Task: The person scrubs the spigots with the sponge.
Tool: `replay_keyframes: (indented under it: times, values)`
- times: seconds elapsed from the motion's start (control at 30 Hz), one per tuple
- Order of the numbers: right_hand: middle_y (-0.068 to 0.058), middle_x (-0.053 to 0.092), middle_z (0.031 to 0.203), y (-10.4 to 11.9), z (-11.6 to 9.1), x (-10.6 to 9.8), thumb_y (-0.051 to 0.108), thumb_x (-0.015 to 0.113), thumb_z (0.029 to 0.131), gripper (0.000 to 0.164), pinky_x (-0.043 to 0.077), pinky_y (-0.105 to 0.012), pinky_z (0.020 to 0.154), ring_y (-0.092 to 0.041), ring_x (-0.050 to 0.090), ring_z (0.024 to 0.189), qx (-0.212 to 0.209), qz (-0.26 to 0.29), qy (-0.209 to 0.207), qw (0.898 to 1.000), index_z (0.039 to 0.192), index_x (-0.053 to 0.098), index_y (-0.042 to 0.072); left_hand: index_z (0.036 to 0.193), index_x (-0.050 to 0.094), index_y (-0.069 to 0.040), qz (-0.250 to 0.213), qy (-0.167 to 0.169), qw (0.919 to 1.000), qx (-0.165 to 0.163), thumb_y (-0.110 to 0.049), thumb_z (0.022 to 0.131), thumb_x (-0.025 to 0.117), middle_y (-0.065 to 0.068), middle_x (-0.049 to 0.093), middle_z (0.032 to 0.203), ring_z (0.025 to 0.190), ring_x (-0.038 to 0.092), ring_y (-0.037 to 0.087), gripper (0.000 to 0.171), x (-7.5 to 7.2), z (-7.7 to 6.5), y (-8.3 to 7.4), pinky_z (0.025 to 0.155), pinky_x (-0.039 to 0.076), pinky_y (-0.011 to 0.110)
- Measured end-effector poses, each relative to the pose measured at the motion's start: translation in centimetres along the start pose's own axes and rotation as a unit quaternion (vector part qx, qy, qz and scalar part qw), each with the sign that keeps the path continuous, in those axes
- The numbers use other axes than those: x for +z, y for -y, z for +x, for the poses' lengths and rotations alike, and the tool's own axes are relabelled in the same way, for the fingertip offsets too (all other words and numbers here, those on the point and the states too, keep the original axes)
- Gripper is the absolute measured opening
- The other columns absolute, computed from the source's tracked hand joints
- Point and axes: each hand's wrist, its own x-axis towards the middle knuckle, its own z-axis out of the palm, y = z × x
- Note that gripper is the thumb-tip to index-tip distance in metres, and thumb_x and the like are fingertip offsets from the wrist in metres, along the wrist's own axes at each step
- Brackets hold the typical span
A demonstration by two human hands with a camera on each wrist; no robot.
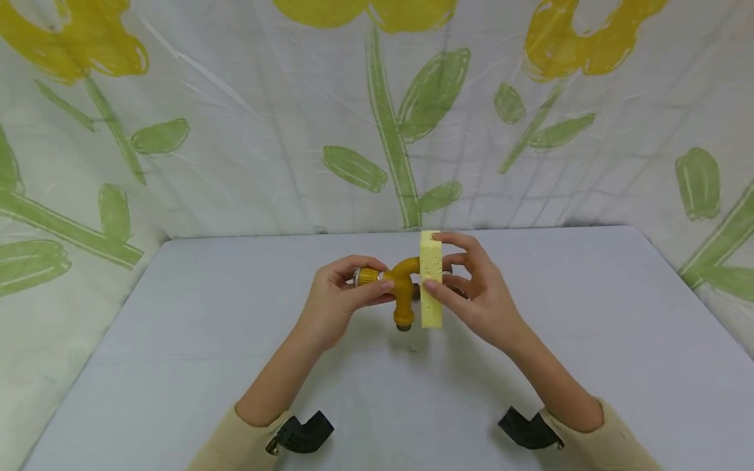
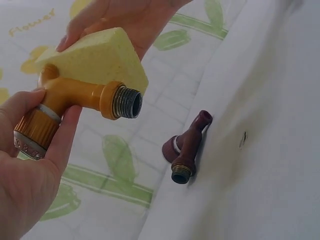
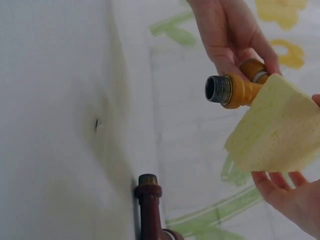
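My left hand (image 1: 338, 297) grips a yellow-orange tap (image 1: 403, 291) by its ribbed knob end, thumb and fingers around it. The tap is held above the table, its threaded end (image 2: 129, 103) pointing away from the palm in the left wrist view. A pale yellow sponge (image 1: 432, 281) is pinched between the thumb and fingers of my right hand (image 1: 483, 294). The sponge is upright against the tap's spout side, seemingly touching it. Behind the sponge, a dark red tap (image 2: 187, 147) lies on the table, mostly hidden in the head view.
A white-covered table (image 1: 206, 353) spreads beneath both hands. A small dark-and-light speck (image 2: 243, 139) lies on it near the hands. At the back hangs a white sheet (image 1: 235, 176) painted with yellow flowers and green leaves. Dark wrist mounts (image 1: 305, 433) sit at both sleeves.
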Motion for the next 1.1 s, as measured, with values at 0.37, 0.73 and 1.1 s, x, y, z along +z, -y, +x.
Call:
replay_keyframes:
  times: [0.37, 0.73, 1.1]
  values:
    - [-0.004, 0.049, 0.14, 0.2, 0.1, 0.1, -0.012, 0.072, 0.092, 0.065, 0.062, -0.028, 0.089, -0.023, 0.059, 0.109, -0.019, 0.003, 0.008, 1.0, 0.149, 0.045, 0.004, 0.111, 0.07, 0.005, 0.007, 0.005, 1.0, 0.002, 0.011, 0.097, 0.068, 0.008, 0.067, 0.109, 0.091, 0.078, 0.022, 0.016, -0.3, 0.3, -0.4, 0.086, 0.065, 0.045]
    - [-0.004, 0.047, 0.148, -0.1, 0.1, 0.5, -0.011, 0.074, 0.091, 0.065, 0.062, -0.03, 0.091, -0.026, 0.059, 0.109, -0.039, -0.003, 0.043, 0.998, 0.148, 0.047, 0.006, 0.103, 0.073, -0.009, -0.032, -0.02, 0.9992, 0.01, 0.013, 0.098, 0.064, 0.006, 0.068, 0.101, 0.086, 0.078, 0.021, 0.025, -0.8, 0.3, -0.7, 0.087, 0.065, 0.041]
    - [-0.006, 0.05, 0.144, 0.2, -0.1, 0.9, -0.01, 0.077, 0.089, 0.069, 0.061, -0.03, 0.092, -0.021, 0.058, 0.108, -0.053, -0.012, 0.06, 0.997, 0.149, 0.046, 0.007, 0.099, 0.076, -0.014, -0.078, -0.034, 0.9961, 0.02, 0.016, 0.098, 0.061, 0.008, 0.065, 0.105, 0.086, 0.078, 0.022, 0.034, -1.3, 0.8, -0.5, 0.085, 0.066, 0.041]
